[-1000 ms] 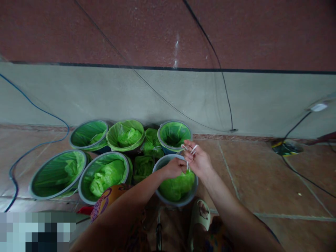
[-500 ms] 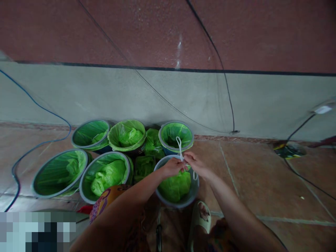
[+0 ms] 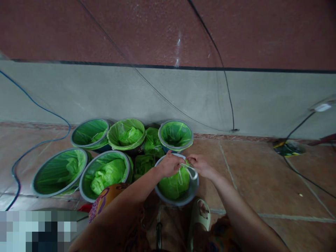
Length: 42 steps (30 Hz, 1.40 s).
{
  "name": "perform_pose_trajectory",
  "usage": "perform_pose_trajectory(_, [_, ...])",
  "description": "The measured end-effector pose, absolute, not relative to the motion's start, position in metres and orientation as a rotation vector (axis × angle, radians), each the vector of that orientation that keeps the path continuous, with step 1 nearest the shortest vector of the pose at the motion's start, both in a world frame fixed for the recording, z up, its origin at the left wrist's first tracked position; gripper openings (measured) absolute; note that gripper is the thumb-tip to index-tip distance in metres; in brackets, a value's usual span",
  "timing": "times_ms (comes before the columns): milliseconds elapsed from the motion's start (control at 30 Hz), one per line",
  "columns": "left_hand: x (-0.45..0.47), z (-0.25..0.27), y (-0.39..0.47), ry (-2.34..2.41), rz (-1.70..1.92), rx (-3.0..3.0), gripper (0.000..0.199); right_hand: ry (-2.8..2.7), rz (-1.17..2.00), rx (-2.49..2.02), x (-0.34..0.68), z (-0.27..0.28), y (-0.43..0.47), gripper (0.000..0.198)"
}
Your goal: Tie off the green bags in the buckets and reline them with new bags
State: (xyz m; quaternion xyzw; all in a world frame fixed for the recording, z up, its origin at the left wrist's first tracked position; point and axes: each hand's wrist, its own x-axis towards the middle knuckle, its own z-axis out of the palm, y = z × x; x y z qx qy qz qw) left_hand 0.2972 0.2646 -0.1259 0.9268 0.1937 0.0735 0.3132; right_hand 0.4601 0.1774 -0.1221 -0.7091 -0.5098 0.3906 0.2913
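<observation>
A grey bucket [image 3: 193, 193] stands in front of me with a bulging green plastic bag [image 3: 173, 185] inside it. Over the bucket, my left hand [image 3: 171, 165] is closed on a white string [image 3: 181, 176] at the top of the bag. My right hand [image 3: 201, 165] is closed beside it, its fingertips pinching the same string. Loops of the string hang down over the green plastic. The spot where the fingers meet the string and the bag's neck is partly hidden.
Several buckets with green liners stand to the left, among them a bucket [image 3: 128, 155] holding a full green bag. A lined bucket [image 3: 193, 134] stands behind mine by the wall [image 3: 118, 91]. A blue cable [image 3: 39, 105] runs at left. My sandalled foot [image 3: 202, 213] is beside my bucket.
The string loop that stood up above my hands now hangs down over the bag. My left hand has shifted slightly up and left, and the two hands are a little farther apart.
</observation>
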Motion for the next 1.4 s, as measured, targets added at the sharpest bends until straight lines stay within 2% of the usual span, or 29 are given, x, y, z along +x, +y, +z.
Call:
perform_pose_trajectory(100, [0.295,-0.115,0.262,0.284,0.211,2.605,0.024,-1.312,1.069,-1.698,0.457,-0.120,0.183,0.026])
perform_pose_trajectory(267, [0.292,-0.109,0.259,0.221,0.314,2.830,0.022,-1.168,1.391,-1.572,0.452,-0.121,0.180,0.019])
perform_pose_trajectory(467, [0.289,-0.115,0.257,0.234,0.656,2.917,0.020,-1.023,1.536,-1.580,0.452,-0.106,0.176,0.025])
perform_pose_trajectory(567, [0.288,-0.118,0.257,0.314,0.837,2.870,0.019,-1.062,1.564,-1.513,0.452,-0.105,0.176,0.022])
perform_pose_trajectory(700, [0.290,-0.118,0.256,0.441,0.838,2.794,0.019,-1.092,1.415,-1.589,0.453,-0.111,0.179,0.015])
perform_pose_trajectory(900, [0.294,-0.118,0.260,0.623,0.420,2.730,0.024,-1.569,0.615,-2.162,0.448,-0.103,0.180,0.025])
perform_pose_trajectory(967, [0.293,-0.122,0.260,0.725,0.277,2.673,0.022,-1.698,0.490,-2.368,0.446,-0.100,0.178,0.028])
perform_pose_trajectory(1067, [0.288,-0.129,0.260,0.859,0.111,2.567,0.015,-1.738,0.459,-2.628,0.447,-0.102,0.175,0.031])
perform_pose_trajectory(1167, [0.285,-0.133,0.263,1.069,0.063,2.351,0.012,-1.696,0.514,-2.681,0.455,-0.106,0.173,0.025])
perform_pose_trajectory(1400, [0.299,-0.134,0.270,1.157,0.203,1.650,0.025,-1.556,0.809,-2.189,0.464,-0.106,0.179,0.031])
